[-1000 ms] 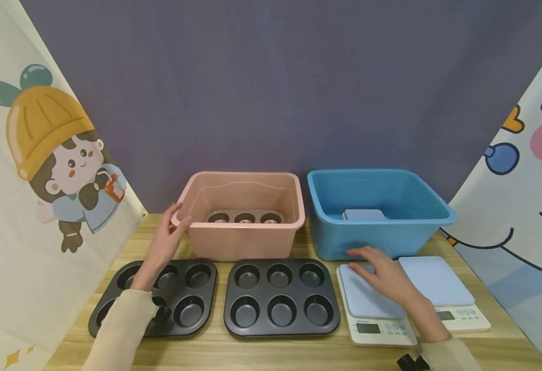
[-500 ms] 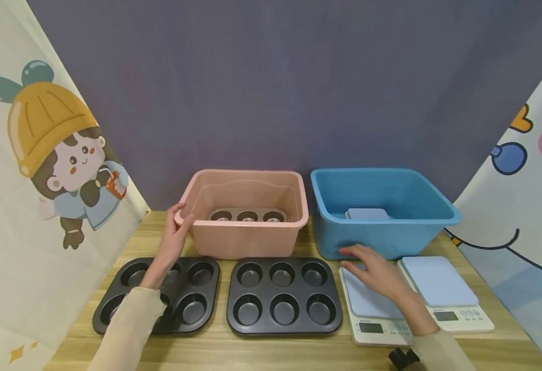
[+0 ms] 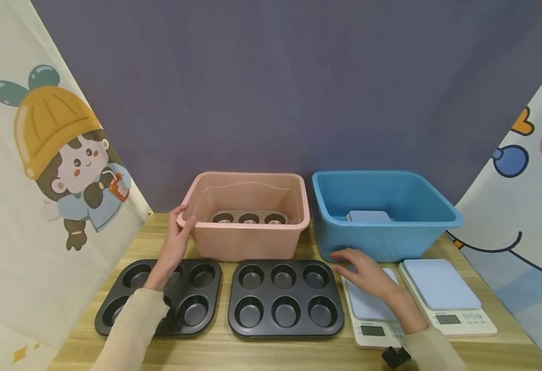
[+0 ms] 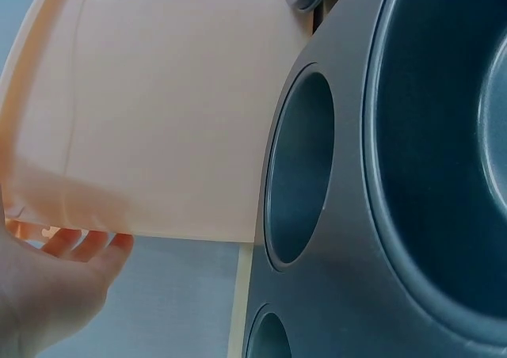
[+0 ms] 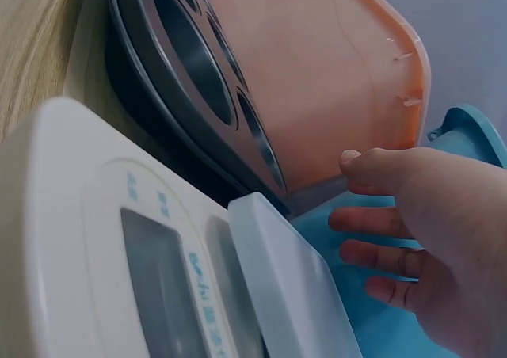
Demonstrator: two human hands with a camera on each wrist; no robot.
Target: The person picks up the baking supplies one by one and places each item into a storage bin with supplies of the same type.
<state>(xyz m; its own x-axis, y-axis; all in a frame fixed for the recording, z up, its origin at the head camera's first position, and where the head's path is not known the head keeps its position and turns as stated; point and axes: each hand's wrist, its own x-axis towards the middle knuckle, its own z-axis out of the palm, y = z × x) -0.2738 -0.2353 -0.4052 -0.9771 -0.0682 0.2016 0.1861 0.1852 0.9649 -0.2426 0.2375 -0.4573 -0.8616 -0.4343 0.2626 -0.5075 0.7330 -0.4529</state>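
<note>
Head view: the right hand has drifted slightly left above the left scale, fingers loosely spread, holding nothing; the left hand still grips the corner rim of the pink bin, behind the pans on the desk. Little seems advanced: only the hand shifted.
</note>
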